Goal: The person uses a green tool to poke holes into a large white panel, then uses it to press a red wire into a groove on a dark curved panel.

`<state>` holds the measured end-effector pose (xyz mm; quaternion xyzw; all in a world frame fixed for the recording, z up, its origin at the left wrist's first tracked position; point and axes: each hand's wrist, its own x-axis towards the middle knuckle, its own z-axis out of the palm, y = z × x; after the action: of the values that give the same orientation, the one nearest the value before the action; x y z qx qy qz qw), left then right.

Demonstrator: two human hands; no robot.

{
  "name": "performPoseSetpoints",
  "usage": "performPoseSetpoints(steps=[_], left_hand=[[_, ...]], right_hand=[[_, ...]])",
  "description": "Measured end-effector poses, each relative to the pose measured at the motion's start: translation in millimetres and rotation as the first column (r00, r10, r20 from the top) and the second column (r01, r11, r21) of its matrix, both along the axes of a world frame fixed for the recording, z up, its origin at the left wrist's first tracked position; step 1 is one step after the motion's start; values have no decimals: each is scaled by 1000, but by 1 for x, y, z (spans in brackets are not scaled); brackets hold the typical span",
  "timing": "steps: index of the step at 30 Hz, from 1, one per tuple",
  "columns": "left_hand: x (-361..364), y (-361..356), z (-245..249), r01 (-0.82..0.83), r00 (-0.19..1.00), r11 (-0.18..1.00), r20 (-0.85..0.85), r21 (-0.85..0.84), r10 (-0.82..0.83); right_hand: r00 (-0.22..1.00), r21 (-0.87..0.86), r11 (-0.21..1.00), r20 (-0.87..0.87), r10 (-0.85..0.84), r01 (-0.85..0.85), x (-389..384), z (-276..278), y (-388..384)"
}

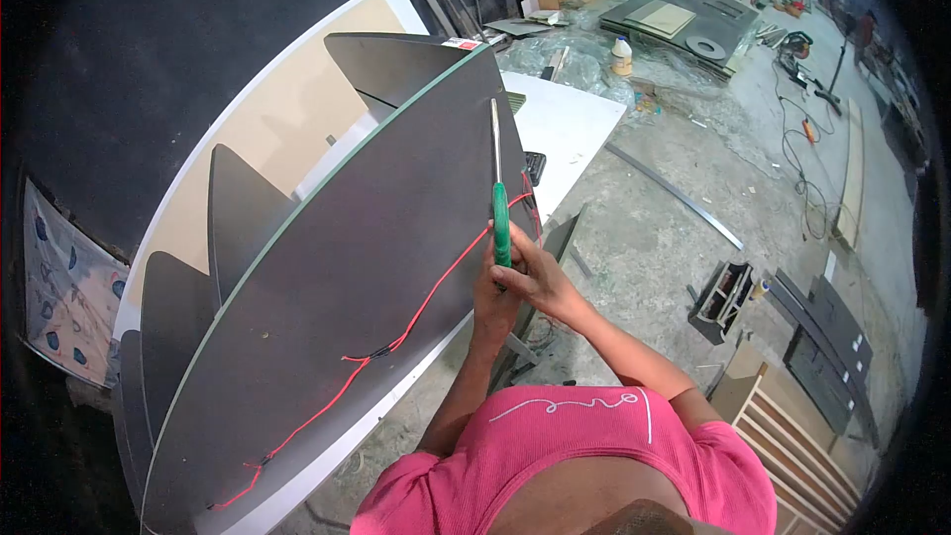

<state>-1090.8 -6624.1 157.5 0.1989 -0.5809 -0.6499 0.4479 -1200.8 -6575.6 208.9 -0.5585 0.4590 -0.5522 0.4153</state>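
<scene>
Green-handled scissors (501,223), seen nearly edge-on, point up and away with their silver blades. My right hand (540,282) is closed around the handle's lower end. Pressed close beside it, my left hand (493,297) is closed, its fingers partly hidden; a thin red wire (436,287) meets its fingertips. This wire lies along a large dark curved panel (337,228) with a pale green edge, and has dark joints and loose ends. More red wire (523,196) shows past the scissors, near the panel's right edge.
The panel belongs to a curved piece with dark dividers (248,208) and a cream back (287,119), resting on a white tabletop (570,124). A small black object (535,168) lies there. On the floor are a metal strip (684,200), a toolbox (721,302) and a white bottle (621,57).
</scene>
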Motion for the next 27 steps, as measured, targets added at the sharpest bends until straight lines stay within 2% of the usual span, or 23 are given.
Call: performPoseSetpoints(steps=[1,3,4,6,7,9,10,12,16,18,19,21,22,23,25,26,27], left_hand=[[-1,1,0,0,1000,1000,-7,2,0],[-3,5,6,-15,994,996,110,-85,24],[-4,8,12,-20,994,996,102,-84,29],[-8,12,21,-109,986,975,107,-195,131],[-9,8,12,-114,986,975,100,-192,135],[-11,1,-6,-29,1000,999,9,-18,29],[-12,2,-7,-31,1000,999,4,-14,31],[-13,5,-3,-99,992,989,71,-108,107],[-18,4,-1,-139,987,972,57,-191,152],[-18,-1,-14,-20,998,999,-53,-29,18],[-16,-1,-14,-15,999,1000,-38,-20,14],[-15,0,-11,-88,986,982,123,-169,109],[-14,4,-15,-36,999,999,39,-24,37],[-13,7,-18,-21,999,1000,49,-20,22],[-15,9,-20,-124,989,992,79,0,124],[-18,9,-19,-91,993,996,74,0,91],[-19,12,-11,-79,996,996,35,47,78]], right_hand=[[1000,2,1000,-7,0,0,-2,1,1],[1000,83,996,0,21,-21,-5,5,3],[1000,84,996,-8,26,-26,-5,3,2],[998,10,999,-46,-34,34,-5,-3,-2],[998,12,999,-53,-30,31,-5,-3,-2],[996,83,996,85,23,-30,-7,-2,-1],[996,87,996,81,25,-32,-8,-2,-1],[999,18,1000,41,5,-6,-8,-3,-2],[1000,41,999,21,16,-17,-13,0,-2],[993,34,999,115,23,-27,-12,-6,-2],[991,43,999,129,17,-23,-11,-7,0],[996,52,998,84,22,-26,-14,-5,0],[990,74,995,124,62,-71,-15,-11,-2],[990,78,995,134,46,-57,-14,-14,-3],[991,38,996,110,76,-80,-16,-18,-5],[997,29,996,27,78,-79,-20,-23,-7],[999,30,999,21,42,-43,-22,-21,-5]])
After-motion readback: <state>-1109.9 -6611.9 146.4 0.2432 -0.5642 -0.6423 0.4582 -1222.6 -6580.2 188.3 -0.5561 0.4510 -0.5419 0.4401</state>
